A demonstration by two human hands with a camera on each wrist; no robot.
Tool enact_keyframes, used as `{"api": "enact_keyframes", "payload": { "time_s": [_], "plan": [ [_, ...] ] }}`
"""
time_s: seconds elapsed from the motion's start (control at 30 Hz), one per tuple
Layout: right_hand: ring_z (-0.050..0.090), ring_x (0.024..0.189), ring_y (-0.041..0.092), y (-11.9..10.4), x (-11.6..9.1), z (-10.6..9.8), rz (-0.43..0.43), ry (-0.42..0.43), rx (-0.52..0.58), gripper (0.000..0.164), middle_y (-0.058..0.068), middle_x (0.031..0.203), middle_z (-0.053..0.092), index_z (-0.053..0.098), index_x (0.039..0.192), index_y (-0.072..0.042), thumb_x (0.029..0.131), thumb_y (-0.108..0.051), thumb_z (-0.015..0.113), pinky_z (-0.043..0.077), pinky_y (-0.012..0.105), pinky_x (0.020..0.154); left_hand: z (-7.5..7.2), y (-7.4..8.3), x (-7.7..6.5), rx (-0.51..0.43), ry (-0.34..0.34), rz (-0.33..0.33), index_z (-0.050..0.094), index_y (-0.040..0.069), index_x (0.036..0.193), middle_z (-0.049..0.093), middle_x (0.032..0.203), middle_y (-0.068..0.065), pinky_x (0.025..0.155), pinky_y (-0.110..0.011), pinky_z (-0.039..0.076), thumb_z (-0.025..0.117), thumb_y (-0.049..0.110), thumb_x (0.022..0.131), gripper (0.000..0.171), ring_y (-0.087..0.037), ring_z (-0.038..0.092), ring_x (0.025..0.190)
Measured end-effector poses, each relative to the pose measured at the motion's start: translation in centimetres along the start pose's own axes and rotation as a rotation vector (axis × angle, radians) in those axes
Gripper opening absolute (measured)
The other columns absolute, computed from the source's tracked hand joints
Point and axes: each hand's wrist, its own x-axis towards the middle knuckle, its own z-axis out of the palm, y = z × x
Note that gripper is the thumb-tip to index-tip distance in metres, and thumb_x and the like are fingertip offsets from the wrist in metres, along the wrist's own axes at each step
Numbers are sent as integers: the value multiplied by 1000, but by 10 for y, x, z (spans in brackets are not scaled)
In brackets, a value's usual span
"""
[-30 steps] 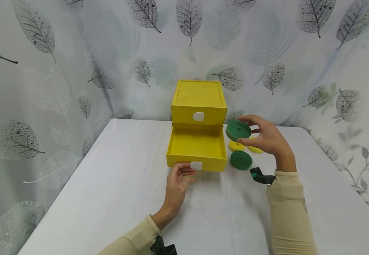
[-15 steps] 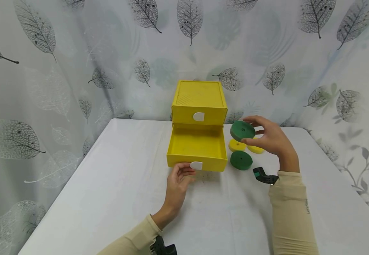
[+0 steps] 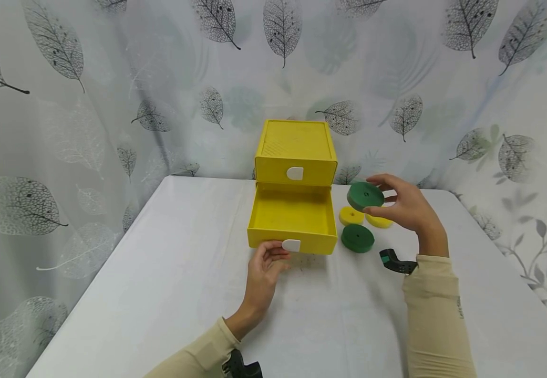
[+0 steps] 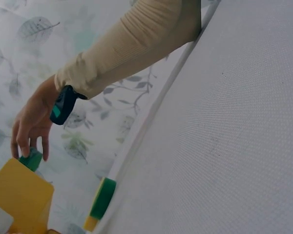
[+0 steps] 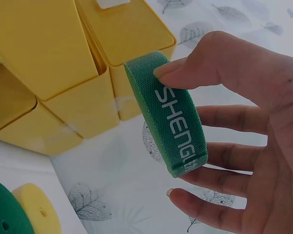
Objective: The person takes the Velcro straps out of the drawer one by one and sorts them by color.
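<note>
My right hand (image 3: pixel 408 207) holds a green tape roll (image 3: pixel 365 196) by its edge, above the table and to the right of the open drawer. In the right wrist view the thumb presses the printed woven rim of the roll, with fingers on the far side. The yellow drawer (image 3: pixel 292 212) is pulled out of the lower level of a yellow drawer box (image 3: pixel 296 140); nothing lies inside. My left hand (image 3: pixel 262 278) grips the white handle (image 3: pixel 291 245) on its front. In the left wrist view that hand is mostly out of frame.
A second green tape roll (image 3: pixel 358 238) lies on the white table (image 3: pixel 183 273), right of the drawer. Behind it are two yellow rolls, one nearer the drawer (image 3: pixel 350 216) and one farther right (image 3: pixel 379 222). A leaf-print curtain (image 3: pixel 169 79) hangs behind the table.
My right hand has drifted right and slightly down with the green tape roll, away from the drawer box. My left hand and the drawer have stayed put.
</note>
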Motion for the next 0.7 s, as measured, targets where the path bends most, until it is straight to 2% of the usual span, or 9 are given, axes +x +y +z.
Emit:
{"api": "enact_keyframes", "payload": {
  "time_s": [0.13,0.37,0.7],
  "plan": [
    [52,121,33,4,-1,-1,12,-4,-3,68,14,135,62,59,142,-5,83,-20,89,47,56,101,0,1,0,5,-3,1,53,-7,126,60,118,-24,90,-28,53,57,-8,91,36,-47,58,112],
    [52,122,35,12,-4,-4,37,-4,-14,68,16,134,61,58,142,-5,83,-20,89,46,59,101,-1,-1,0,-5,-8,7,53,-7,126,58,119,-28,91,-27,53,59,-4,90,36,-52,55,114],
    [51,122,38,25,-6,-6,68,-23,-40,68,19,133,60,57,143,-4,86,-26,87,47,60,99,0,0,0,-14,-10,8,52,-8,126,56,121,-33,92,-27,52,57,-6,90,37,-53,55,114]
  ]
}}
